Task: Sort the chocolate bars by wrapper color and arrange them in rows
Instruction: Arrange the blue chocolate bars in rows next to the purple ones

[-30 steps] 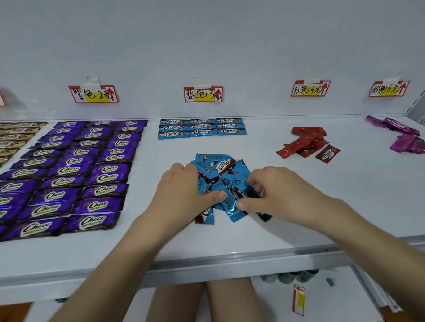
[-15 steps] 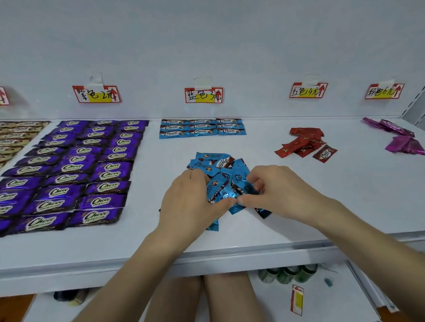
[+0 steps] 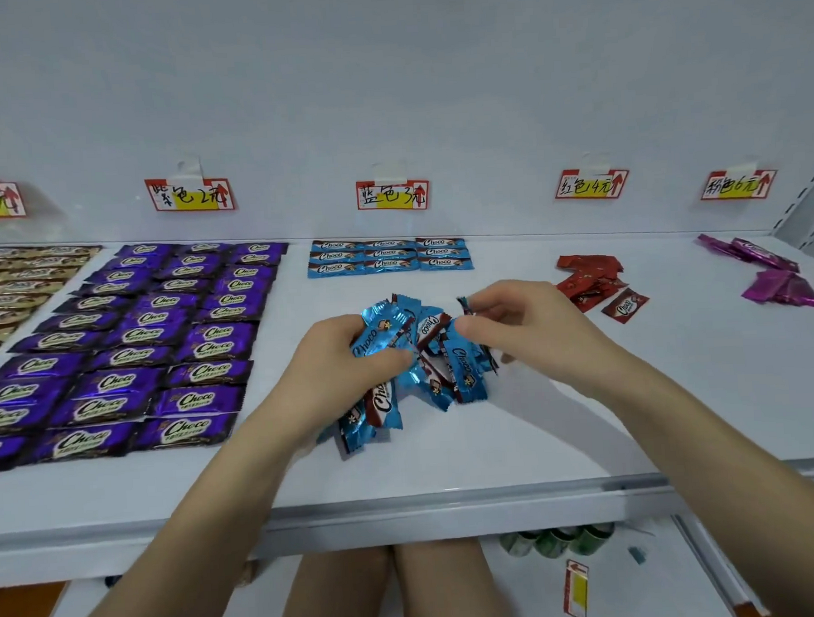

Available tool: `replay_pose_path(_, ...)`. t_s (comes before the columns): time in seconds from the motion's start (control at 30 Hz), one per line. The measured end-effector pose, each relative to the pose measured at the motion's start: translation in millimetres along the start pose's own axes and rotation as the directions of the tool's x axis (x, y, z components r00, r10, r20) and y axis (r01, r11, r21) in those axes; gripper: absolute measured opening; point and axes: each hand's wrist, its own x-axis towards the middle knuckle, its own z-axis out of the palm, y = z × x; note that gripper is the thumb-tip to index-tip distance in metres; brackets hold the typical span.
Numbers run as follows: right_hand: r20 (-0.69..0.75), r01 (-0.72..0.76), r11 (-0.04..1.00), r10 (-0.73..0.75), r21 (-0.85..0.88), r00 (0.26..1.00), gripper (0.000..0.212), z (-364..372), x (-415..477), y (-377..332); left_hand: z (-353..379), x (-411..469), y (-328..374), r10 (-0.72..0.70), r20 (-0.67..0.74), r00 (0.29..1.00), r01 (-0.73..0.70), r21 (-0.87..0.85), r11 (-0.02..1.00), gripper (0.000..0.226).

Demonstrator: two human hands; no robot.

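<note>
A bunch of blue-wrapped chocolate bars hangs in the middle of the white shelf, fanned out between both hands. My left hand grips several of these bars from the left, thumb over one wrapper. My right hand pinches the top end of a blue bar at the bunch's right side. Three short rows of blue bars lie lined up at the back under the blue label.
Purple bars fill neat rows on the left, gold bars at the far left. A loose red pile and a pink pile lie on the right. Price labels hang on the back wall. Cans stand on the lower shelf.
Both hands have lifted the blue bars off the shelf and drawn apart, spreading the bunch. The right hand has risen and now pinches one bar's end.
</note>
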Motion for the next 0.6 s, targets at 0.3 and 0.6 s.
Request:
replay_pose_path(0.3, -0.067, 0.013, 0.943, 0.010, 0.332, 0.998, 0.026, 18, 26, -30, -9, 8, 8, -0.083, -0.007, 0.997, 0.063, -0.598, 0.799, 0.012)
replay_pose_path(0.6, 0.054, 0.024, 0.904, -0.052, 0.426, 0.997, 0.020, 29, 21, -37, -1, 11, 13, -0.072, -0.241, 0.968, -0.093, -0.606, 0.790, 0.005)
